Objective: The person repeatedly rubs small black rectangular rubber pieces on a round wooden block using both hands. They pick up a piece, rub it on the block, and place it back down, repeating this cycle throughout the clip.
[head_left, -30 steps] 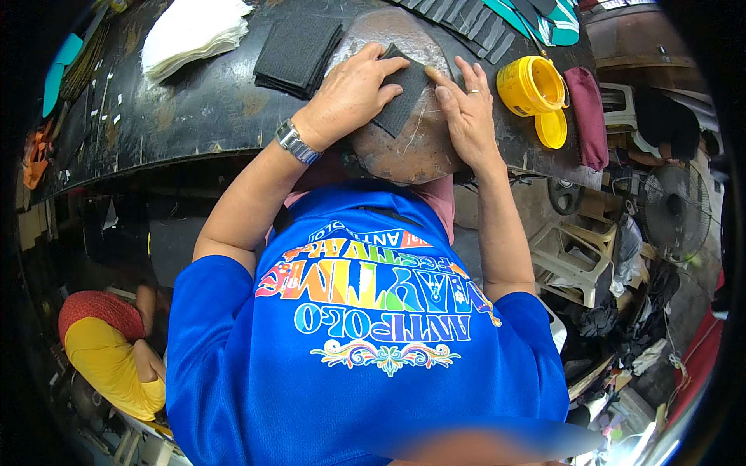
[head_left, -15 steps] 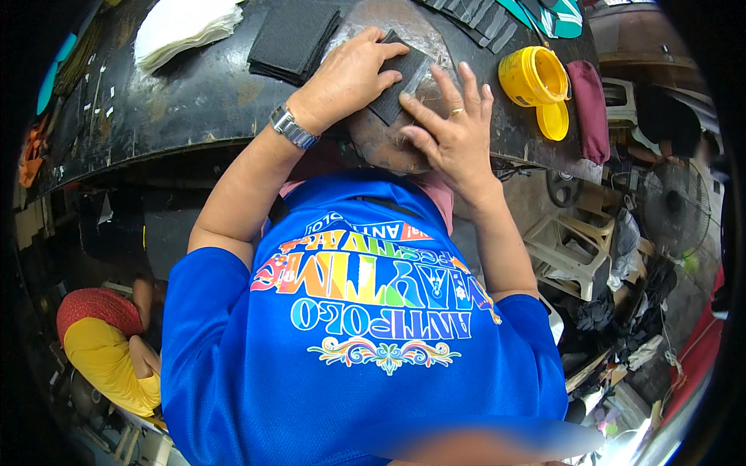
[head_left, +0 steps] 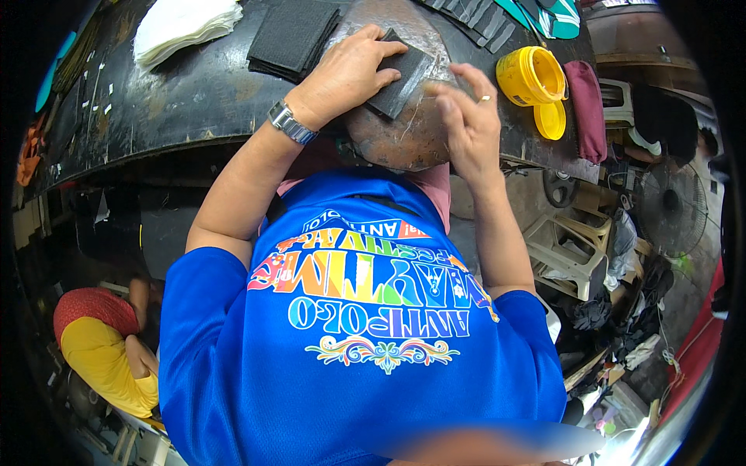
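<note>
My left hand (head_left: 357, 66), with a metal watch on its wrist, presses a black rectangular piece of fabric-like material (head_left: 400, 85) with thumb and fingers. The piece lies on a rounded, worn brown board (head_left: 396, 144) at the table's near edge. A glossy strip runs along the right side of the piece, and thin pale strands trail off it. My right hand (head_left: 472, 128), wearing a ring, hovers just right of the board, its fingers bent and apart. Its foremost fingertips are blurred, and I see nothing held in it.
Left of the board lie a stack of black pieces (head_left: 291, 39) and a stack of white sheets (head_left: 183, 31). An open yellow tub (head_left: 522, 78), its lid (head_left: 550, 120) and a maroon cloth roll (head_left: 587, 113) sit right. Black strips (head_left: 470, 23) lie behind. Another person (head_left: 109, 357) is lower left.
My right hand has lifted off the black piece and moved right, its fingers curling. The glossy edge and strands now show. My left hand stays nearly in place on the piece.
</note>
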Tool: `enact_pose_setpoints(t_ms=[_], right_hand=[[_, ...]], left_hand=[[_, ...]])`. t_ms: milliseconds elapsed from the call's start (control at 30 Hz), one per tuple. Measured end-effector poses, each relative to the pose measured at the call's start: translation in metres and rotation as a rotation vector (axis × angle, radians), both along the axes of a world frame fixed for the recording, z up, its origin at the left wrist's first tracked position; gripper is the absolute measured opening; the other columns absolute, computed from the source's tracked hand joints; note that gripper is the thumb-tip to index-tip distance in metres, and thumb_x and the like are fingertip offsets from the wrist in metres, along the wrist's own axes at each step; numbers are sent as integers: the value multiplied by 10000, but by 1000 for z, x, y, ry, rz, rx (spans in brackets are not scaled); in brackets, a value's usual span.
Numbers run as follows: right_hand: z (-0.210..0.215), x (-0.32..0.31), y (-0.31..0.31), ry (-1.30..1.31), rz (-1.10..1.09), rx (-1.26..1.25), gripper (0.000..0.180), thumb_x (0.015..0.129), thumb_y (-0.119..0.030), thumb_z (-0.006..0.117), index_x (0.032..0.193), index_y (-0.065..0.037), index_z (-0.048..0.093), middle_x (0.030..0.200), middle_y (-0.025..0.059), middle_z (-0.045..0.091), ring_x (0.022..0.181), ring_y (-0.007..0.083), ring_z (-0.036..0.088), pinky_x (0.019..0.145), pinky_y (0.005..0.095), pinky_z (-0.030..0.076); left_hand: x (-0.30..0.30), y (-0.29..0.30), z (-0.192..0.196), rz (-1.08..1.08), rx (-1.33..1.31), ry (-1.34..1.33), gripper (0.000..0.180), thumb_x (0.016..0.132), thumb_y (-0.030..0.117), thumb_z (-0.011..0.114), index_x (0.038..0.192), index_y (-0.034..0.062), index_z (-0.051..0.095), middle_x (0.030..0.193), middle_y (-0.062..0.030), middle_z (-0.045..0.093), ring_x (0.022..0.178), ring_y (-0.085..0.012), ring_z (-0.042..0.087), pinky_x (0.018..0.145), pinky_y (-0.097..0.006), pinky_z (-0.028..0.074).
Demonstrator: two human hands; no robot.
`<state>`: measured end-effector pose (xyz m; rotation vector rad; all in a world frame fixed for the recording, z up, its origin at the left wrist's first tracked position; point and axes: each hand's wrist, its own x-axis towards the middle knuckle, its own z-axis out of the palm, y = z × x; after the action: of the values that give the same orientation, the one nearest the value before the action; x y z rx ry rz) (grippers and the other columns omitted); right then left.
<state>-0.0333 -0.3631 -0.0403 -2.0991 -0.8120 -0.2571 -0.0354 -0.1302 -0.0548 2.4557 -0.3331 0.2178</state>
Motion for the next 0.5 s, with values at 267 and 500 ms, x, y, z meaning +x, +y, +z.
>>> enact_pose_setpoints(t_ms=[267, 500], right_hand=[[-16, 23, 4, -390, -188, -631, 470, 973, -541, 588, 1312, -234, 698, 1537, 145, 459, 1496, 405, 269, 1151, 677, 185], [-7, 10, -1, -465, -177, -684, 490, 931, -555, 631, 1306, -248, 696, 1551, 127, 447, 1503, 392, 273, 1125, 703, 217]], left_hand=[[-1, 0, -2, 2, 3, -55, 434, 887, 238, 738, 1292, 93, 683, 1266, -249, 607, 1187, -419, 590, 1042, -452, 469], [1, 0, -3, 10, 3, -165, 408, 862, 226, 757, 1238, 72, 712, 1126, -192, 641, 1033, -389, 657, 935, -451, 527]])
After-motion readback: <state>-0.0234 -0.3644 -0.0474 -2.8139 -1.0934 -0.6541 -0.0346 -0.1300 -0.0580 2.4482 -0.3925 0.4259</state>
